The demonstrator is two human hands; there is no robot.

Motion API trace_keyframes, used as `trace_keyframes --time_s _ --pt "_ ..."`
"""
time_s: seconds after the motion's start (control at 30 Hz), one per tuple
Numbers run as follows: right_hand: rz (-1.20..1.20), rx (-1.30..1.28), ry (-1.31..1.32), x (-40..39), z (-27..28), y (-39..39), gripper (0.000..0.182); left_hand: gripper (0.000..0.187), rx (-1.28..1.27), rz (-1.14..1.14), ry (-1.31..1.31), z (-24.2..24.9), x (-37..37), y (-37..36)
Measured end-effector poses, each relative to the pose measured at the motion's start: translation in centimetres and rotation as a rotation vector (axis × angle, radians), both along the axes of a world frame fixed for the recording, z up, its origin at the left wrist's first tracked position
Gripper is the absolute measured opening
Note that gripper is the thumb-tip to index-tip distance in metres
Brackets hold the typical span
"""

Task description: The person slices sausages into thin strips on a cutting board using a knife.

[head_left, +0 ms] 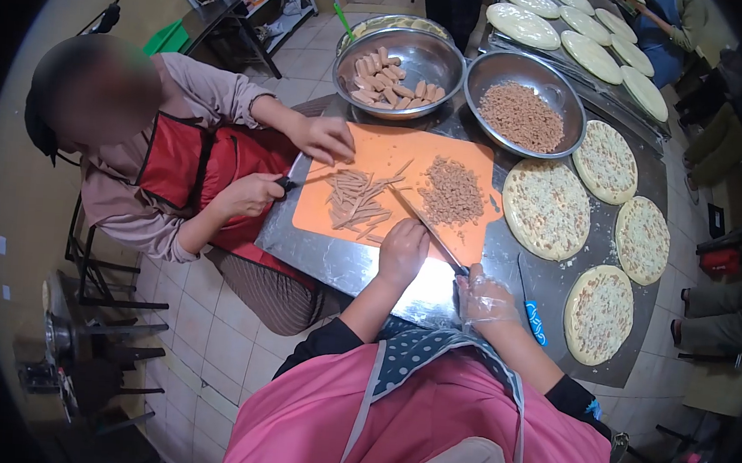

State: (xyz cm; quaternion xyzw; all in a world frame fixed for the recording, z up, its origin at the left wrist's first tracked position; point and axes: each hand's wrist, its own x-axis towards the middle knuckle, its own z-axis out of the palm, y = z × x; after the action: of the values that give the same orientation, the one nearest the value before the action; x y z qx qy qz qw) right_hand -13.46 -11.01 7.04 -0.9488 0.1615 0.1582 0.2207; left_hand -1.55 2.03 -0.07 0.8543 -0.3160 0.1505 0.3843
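My right hand (488, 302), in a clear plastic glove, grips the handle of a long knife (427, 229). Its blade slants up and left over the orange cutting board (308, 214), between sausage strips (358, 200) and a heap of chopped sausage (454, 192). My left hand (404, 249) is bare and rests at the board's near edge, left of the blade, its fingers curled; whether they hold anything is hidden. Across the board's left side, a co-worker's hand (251, 195) holds another knife by its dark handle (285, 182), and the co-worker's other hand (326, 139) lies near the board's upper left corner.
Behind the board stand a steel bowl of sausage pieces (442, 54) and a steel bowl of chopped sausage (577, 117). Topped pizza bases (547, 209) lie on the metal table to the right, near a blue-handled utensil (535, 323). More bases (591, 56) sit farther back, beside another person.
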Motion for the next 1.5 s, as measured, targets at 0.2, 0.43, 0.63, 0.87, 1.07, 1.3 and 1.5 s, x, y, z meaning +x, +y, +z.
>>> trace_keyframes --time_s 0.2,0.43,0.63,0.87,1.07,1.3,1.5 --pt "-0.037 0.049 0.029 1.3 -1.4 -0.2 0.033 0.006 -0.033 0.007 -0.022 -0.2 -0.1 -0.1" --pt "-0.042 0.101 0.04 1.4 -1.0 -0.2 0.036 0.007 -0.035 -0.01 -0.013 0.1 -0.1 0.0" --pt "-0.045 0.154 0.062 1.3 -0.6 -0.5 0.036 0.008 -0.049 -0.024 -0.165 -0.4 0.4 0.0" --pt "-0.007 0.152 0.056 1.1 -0.4 -0.9 0.04 0.008 -0.019 -0.042 -0.046 -0.5 0.1 0.1" --pt "0.109 0.058 0.007 0.5 0.6 -1.2 0.045 0.006 -0.038 -0.046 0.012 -0.2 0.0 0.0" --pt "0.109 0.097 -0.025 -0.8 1.1 -1.7 0.044 0.006 -0.031 -0.015 -0.024 -0.4 0.0 0.0" --pt "0.094 0.12 0.001 -1.4 2.7 -1.6 0.037 0.005 0.001 -0.007 0.011 0.1 0.0 0.1"
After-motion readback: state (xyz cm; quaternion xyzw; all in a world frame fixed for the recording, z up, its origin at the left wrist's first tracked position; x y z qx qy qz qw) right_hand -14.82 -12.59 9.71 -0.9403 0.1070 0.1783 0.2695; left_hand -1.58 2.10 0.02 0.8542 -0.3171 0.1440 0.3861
